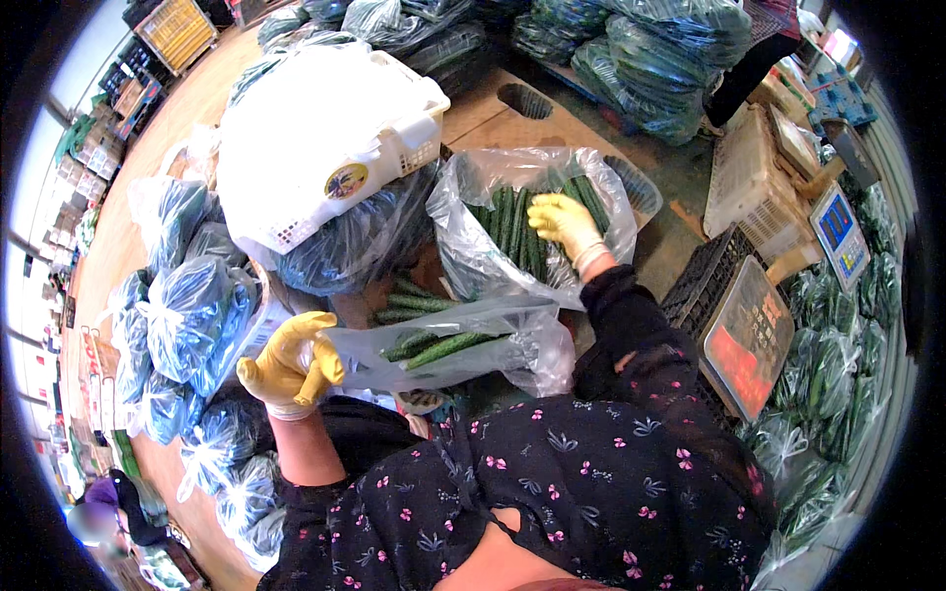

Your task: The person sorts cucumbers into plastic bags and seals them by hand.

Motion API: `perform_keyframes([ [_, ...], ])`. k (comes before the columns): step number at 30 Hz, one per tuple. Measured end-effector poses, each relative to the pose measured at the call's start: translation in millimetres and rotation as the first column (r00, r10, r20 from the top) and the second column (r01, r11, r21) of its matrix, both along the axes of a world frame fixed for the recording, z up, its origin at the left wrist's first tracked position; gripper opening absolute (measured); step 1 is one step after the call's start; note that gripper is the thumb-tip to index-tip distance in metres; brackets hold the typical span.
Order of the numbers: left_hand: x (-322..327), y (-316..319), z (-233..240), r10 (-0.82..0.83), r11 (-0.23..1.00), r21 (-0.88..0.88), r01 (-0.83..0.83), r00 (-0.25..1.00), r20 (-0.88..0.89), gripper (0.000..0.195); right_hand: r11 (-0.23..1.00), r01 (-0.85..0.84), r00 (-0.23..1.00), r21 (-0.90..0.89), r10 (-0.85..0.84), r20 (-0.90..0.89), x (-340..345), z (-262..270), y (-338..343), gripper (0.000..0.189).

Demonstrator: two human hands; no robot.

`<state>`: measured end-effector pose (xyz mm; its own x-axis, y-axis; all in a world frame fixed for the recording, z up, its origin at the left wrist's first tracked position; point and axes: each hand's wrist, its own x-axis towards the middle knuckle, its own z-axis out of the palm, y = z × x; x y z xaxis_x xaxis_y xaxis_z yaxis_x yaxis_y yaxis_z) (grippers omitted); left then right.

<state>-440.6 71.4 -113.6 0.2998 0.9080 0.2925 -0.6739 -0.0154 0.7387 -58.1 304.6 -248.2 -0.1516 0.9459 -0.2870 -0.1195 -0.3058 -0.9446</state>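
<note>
My left hand (295, 362), in a yellow glove, is raised with its fingers spread, beside the left end of a clear plastic sheet or bag (458, 362). Under or inside that film show several cucumbers (451, 347); whether they are inside cannot be told. My right hand (565, 225), gloved the same way, lies palm down over a clear plastic bag (613, 251) that stands wide with its mouth up. Cucumbers (510, 221) lie side by side in it, close to the fingertips; whether I grip one cannot be told. More cucumbers (414, 303) lie between the two pieces of plastic.
A white plastic crate (414, 148) rests on bagged produce at the left. Tied bags (192, 303) are heaped farther left, and filled bags (643, 66) stand behind. At the right are a platform scale (750, 340), its display (840, 235) and another crate (746, 170). Another person's dark-clad leg (739, 81) shows behind.
</note>
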Motion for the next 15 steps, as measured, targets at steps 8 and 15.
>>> perform_keyframes([
  [8, -24.6, 45.2, -28.9, -0.211, 0.968, 0.171, 0.183, 0.963, 0.169, 0.094, 0.948, -0.095, 0.558, -0.304, 0.304, 0.772, -57.0, -196.5, 16.1, 0.048],
  [15, -27.9, 65.1, -32.3, -0.305, 0.937, 0.224, 0.267, 0.939, 0.16, 0.091, 0.791, 0.281, 0.959, -0.544, -0.205, 0.196, -99.6, -188.6, 15.3, 0.06],
])
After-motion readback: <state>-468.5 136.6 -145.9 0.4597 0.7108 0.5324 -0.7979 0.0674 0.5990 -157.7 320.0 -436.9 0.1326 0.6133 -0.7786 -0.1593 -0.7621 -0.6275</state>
